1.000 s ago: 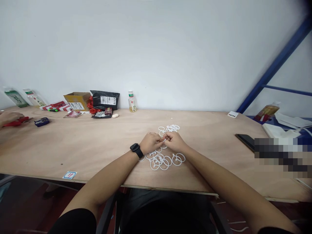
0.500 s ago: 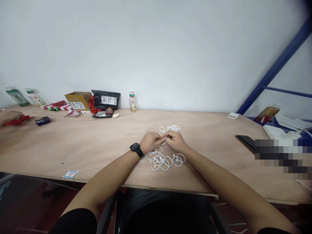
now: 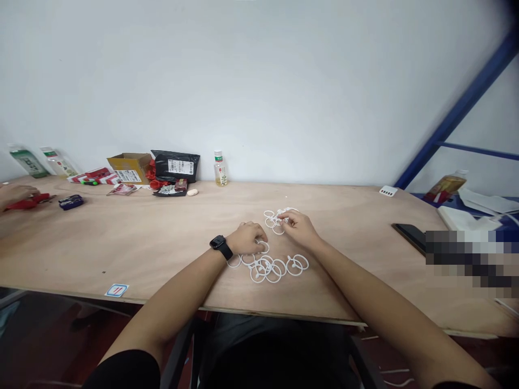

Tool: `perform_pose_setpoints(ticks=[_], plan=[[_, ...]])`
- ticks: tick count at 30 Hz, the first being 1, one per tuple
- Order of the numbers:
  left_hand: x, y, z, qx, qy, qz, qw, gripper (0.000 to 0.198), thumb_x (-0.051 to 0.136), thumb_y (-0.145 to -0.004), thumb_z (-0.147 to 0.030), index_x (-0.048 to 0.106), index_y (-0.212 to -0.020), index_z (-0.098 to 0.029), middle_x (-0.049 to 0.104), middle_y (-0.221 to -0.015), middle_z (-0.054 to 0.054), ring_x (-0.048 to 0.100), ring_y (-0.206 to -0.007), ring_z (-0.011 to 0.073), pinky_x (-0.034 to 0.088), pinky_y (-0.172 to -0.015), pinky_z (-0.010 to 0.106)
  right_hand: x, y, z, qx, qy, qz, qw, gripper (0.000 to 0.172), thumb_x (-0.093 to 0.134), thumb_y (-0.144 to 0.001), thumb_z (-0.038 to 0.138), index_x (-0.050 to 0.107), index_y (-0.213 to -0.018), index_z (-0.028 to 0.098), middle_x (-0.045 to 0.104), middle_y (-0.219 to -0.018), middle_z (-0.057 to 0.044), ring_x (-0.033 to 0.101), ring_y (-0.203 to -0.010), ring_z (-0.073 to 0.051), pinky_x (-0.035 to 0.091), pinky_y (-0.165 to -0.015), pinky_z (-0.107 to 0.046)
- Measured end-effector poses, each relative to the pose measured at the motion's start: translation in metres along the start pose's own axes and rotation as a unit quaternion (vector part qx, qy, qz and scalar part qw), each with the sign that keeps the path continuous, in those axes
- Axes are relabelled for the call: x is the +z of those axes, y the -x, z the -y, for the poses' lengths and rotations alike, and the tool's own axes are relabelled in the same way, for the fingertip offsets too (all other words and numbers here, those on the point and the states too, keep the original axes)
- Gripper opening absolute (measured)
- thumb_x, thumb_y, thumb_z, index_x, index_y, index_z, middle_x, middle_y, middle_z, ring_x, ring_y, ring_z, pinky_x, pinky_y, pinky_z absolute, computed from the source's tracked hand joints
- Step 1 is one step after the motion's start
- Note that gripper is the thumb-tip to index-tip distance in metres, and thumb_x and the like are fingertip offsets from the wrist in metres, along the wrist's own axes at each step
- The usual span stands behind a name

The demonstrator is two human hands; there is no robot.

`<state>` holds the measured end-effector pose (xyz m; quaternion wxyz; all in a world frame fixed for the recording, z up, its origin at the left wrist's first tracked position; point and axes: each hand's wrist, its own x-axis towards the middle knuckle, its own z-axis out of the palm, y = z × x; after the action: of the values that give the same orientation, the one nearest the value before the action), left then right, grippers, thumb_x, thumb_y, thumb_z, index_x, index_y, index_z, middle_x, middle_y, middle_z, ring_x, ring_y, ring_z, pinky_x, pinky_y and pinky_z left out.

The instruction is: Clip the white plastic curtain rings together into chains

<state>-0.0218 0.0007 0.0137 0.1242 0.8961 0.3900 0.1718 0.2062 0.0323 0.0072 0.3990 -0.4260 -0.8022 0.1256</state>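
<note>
My right hand (image 3: 299, 228) is at the far cluster of white plastic rings (image 3: 269, 214), its thumb and forefinger drawn together at a white ring (image 3: 278, 233). Part of that cluster is hidden behind the fingers. Lower and to the left, my left hand (image 3: 247, 238) hovers over the edge of the nearer group of white rings (image 3: 274, 278), fingers curved and thumb apart, with one ring right beneath the thumb. These nearer rings overlap one another and have small knob-like clips. A black watch (image 3: 221, 246) is on my left wrist.
Along the wall stand a bottle (image 3: 220, 170), a black parcel bag (image 3: 175, 166) and a cardboard box (image 3: 130, 168). At far left another person's hand (image 3: 18, 195) touches something red. A phone (image 3: 409, 237) and a white multi-port charger (image 3: 388, 191) lie to the right.
My hands were together over the rings and are now apart. The left moved down and left, its fingers loosening; the right shifted slightly right, over the far cluster.
</note>
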Motion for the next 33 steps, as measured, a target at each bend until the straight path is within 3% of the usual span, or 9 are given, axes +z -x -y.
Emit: perform_pose_setpoints(ticks=[4, 7, 14, 22, 27, 33], plan=[[0.000, -0.001, 0.000, -0.041, -0.036, -0.014, 0.998, 0.017, 0.064, -0.073, -0.026, 0.071, -0.088, -0.021, 0.069, -0.098, 0.006, 0.059, -0.097, 0.0260, 0.040, -0.089, 0.039, 0.007, 0.006, 0.015, -0.076, -0.010, 0.080, 0.994, 0.020, 0.057, -0.081, 0.017, 0.071, -0.094, 0.021, 0.069, -0.093, -0.004, 0.059, -0.074, -0.015, 0.045, -0.074, -0.029], [0.000, -0.002, 0.000, -0.050, -0.034, -0.028, 0.998, 0.011, 0.061, -0.078, -0.026, 0.070, -0.082, -0.020, 0.070, -0.092, 0.005, 0.061, -0.093, 0.0235, 0.039, -0.088, 0.038, 0.010, 0.007, 0.020, -0.083, -0.013, 0.106, 0.991, 0.017, 0.058, -0.082, 0.019, 0.071, -0.092, 0.021, 0.070, -0.088, -0.004, 0.060, -0.075, -0.016, 0.044, -0.073, -0.029], [0.000, -0.005, -0.006, -0.052, 0.079, -0.117, 0.989, 0.023, 0.055, -0.088, -0.035, 0.070, -0.090, -0.018, 0.071, -0.076, 0.001, 0.062, -0.072, 0.0139, 0.045, -0.075, 0.026, 0.014, 0.008, 0.023, 0.036, -0.107, 0.157, 0.981, 0.024, 0.060, -0.085, 0.039, 0.070, -0.083, 0.017, 0.064, -0.068, -0.001, 0.053, -0.061, -0.013, 0.038, -0.056, -0.023], [0.004, -0.007, -0.001, -0.052, 0.220, -0.184, 0.957, 0.034, 0.053, -0.087, -0.026, 0.064, -0.117, -0.014, 0.072, -0.101, 0.007, 0.065, -0.084, 0.0158, 0.050, -0.081, 0.027, 0.013, 0.006, 0.017, 0.139, -0.312, 0.130, 0.931, 0.036, 0.070, -0.073, 0.051, 0.061, -0.078, 0.016, 0.065, -0.072, -0.002, 0.050, -0.052, -0.009, 0.041, -0.050, -0.023], [0.005, -0.007, -0.001, -0.049, 0.271, -0.207, 0.939, 0.030, 0.052, -0.085, -0.019, 0.067, -0.111, -0.014, 0.072, -0.103, 0.007, 0.066, -0.093, 0.0174, 0.051, -0.087, 0.028, 0.013, 0.007, 0.017, 0.141, -0.332, 0.142, 0.922, 0.037, 0.073, -0.071, 0.050, 0.062, -0.077, 0.016, 0.066, -0.073, -0.003, 0.054, -0.054, -0.010, 0.046, -0.053, -0.024], [0.004, -0.008, -0.005, -0.067, 0.294, -0.214, 0.929, 0.026, 0.049, -0.078, -0.011, 0.071, -0.092, -0.013, 0.073, -0.092, 0.006, 0.067, -0.087, 0.0165, 0.052, -0.081, 0.026, 0.019, 0.010, 0.021, 0.140, -0.318, 0.171, 0.922, 0.033, 0.073, -0.072, 0.048, 0.063, -0.078, 0.017, 0.065, -0.070, -0.001, 0.057, -0.057, -0.011, 0.048, -0.056, -0.025]])
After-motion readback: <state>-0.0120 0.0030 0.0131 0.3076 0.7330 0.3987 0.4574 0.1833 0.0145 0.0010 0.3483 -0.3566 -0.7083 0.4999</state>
